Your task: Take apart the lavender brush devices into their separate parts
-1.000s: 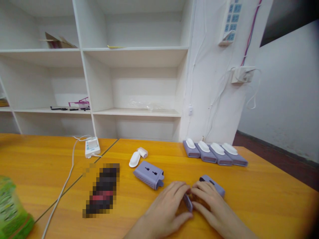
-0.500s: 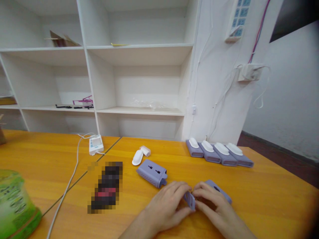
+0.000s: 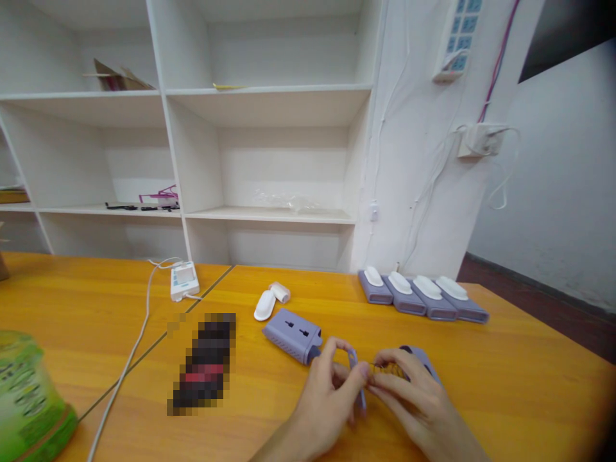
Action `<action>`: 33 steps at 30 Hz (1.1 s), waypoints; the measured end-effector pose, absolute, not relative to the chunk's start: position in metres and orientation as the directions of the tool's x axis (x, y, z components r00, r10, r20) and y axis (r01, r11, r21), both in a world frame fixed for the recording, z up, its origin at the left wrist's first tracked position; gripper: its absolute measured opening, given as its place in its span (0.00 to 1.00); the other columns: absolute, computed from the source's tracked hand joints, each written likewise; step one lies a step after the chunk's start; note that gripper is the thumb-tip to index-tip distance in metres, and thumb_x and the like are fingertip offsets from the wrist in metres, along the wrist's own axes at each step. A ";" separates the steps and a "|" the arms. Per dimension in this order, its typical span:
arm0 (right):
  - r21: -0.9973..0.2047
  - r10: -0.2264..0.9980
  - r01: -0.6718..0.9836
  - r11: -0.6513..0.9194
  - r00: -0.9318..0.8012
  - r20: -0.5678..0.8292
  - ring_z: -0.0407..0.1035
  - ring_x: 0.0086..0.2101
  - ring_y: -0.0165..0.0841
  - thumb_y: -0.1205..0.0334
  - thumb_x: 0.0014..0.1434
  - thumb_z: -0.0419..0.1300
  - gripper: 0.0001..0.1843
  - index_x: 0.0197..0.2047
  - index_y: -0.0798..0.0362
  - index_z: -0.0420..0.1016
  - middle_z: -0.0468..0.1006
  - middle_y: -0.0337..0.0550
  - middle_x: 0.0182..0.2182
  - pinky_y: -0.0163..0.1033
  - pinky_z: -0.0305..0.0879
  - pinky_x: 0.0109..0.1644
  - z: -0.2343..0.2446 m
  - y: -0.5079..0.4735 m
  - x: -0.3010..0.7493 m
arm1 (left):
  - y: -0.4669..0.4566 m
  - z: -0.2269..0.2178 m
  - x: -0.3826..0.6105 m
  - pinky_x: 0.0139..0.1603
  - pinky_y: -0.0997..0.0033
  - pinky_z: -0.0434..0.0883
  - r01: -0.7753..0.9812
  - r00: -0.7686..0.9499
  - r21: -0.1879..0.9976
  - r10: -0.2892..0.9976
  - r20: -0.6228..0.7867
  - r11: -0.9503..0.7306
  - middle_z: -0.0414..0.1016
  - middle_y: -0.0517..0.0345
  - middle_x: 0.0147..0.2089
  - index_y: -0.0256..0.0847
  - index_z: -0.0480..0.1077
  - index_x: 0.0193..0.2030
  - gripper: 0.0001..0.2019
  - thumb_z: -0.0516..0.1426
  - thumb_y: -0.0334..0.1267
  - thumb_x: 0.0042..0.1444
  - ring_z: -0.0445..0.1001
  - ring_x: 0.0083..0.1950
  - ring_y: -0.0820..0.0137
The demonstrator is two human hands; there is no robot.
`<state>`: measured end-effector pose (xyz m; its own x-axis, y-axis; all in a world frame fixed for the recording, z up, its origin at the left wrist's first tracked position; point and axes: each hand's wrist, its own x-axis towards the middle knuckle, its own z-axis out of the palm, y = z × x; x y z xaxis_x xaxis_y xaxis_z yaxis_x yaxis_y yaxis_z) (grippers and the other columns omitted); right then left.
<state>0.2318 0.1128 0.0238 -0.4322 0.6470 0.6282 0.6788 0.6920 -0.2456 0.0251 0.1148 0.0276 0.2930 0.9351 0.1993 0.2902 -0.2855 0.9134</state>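
Note:
My left hand is closed on a flat purple plastic piece, held on edge just above the table. My right hand meets it fingertip to fingertip, pinching a thin gold-coloured, coil-like piece; its exact kind is unclear. Partly hidden behind the right hand lies a purple plastic part with a dark opening. Left of the hands rests a purple casing with two dark cutouts on top and an open flap at its near end.
Several purple casings with white oval tops stand in a row at the back right. White oval parts lie behind the nearer casing. Leftward are a blurred-out dark object, a white cable, a power strip and a green package.
My left hand has turned and risen slightly, tilting the flat purple piece more upright. A gold-coloured piece now shows at my right fingers. The purple part behind them has shifted slightly.

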 end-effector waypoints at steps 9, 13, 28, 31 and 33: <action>-0.166 0.684 0.735 0.657 -0.489 0.541 0.76 0.48 0.40 0.60 0.70 0.60 0.11 0.53 0.41 0.78 0.81 0.45 0.49 0.50 0.74 0.55 0.035 0.115 0.237 | 0.120 0.039 0.001 0.54 0.52 0.71 0.688 0.238 0.580 0.890 0.389 -0.437 0.77 0.43 0.58 0.47 0.71 0.59 0.15 0.54 0.36 0.67 0.74 0.59 0.47; -0.195 0.721 0.770 0.607 -0.431 0.543 0.75 0.56 0.42 0.60 0.71 0.57 0.19 0.64 0.41 0.71 0.82 0.44 0.56 0.56 0.70 0.64 0.028 0.116 0.241 | 0.120 0.040 0.003 0.58 0.40 0.70 0.767 0.243 0.468 0.873 0.422 -0.440 0.65 0.37 0.70 0.44 0.68 0.65 0.23 0.48 0.28 0.65 0.66 0.67 0.41; -0.500 0.875 0.775 0.386 -0.137 0.464 0.76 0.55 0.45 0.45 0.73 0.49 0.24 0.52 0.50 0.81 0.82 0.53 0.54 0.56 0.71 0.65 0.023 0.143 0.282 | 0.100 0.039 0.013 0.69 0.43 0.62 0.620 0.508 0.394 0.730 0.457 -0.678 0.68 0.48 0.68 0.48 0.63 0.66 0.23 0.56 0.37 0.65 0.67 0.65 0.52; -0.528 0.883 0.767 0.365 -0.106 0.457 0.77 0.56 0.47 0.42 0.73 0.45 0.29 0.51 0.52 0.81 0.84 0.54 0.53 0.57 0.71 0.65 0.015 0.139 0.269 | 0.101 0.036 0.018 0.67 0.41 0.62 0.643 0.550 0.285 0.688 0.473 -0.711 0.69 0.47 0.68 0.46 0.65 0.63 0.18 0.56 0.43 0.68 0.68 0.64 0.51; -0.541 0.884 0.758 0.364 -0.099 0.457 0.77 0.56 0.47 0.43 0.74 0.43 0.30 0.51 0.51 0.81 0.84 0.54 0.52 0.57 0.71 0.65 0.010 0.131 0.253 | 0.103 0.031 0.023 0.65 0.39 0.61 0.664 0.584 0.183 0.656 0.479 -0.725 0.74 0.47 0.62 0.43 0.69 0.57 0.14 0.55 0.45 0.70 0.70 0.61 0.51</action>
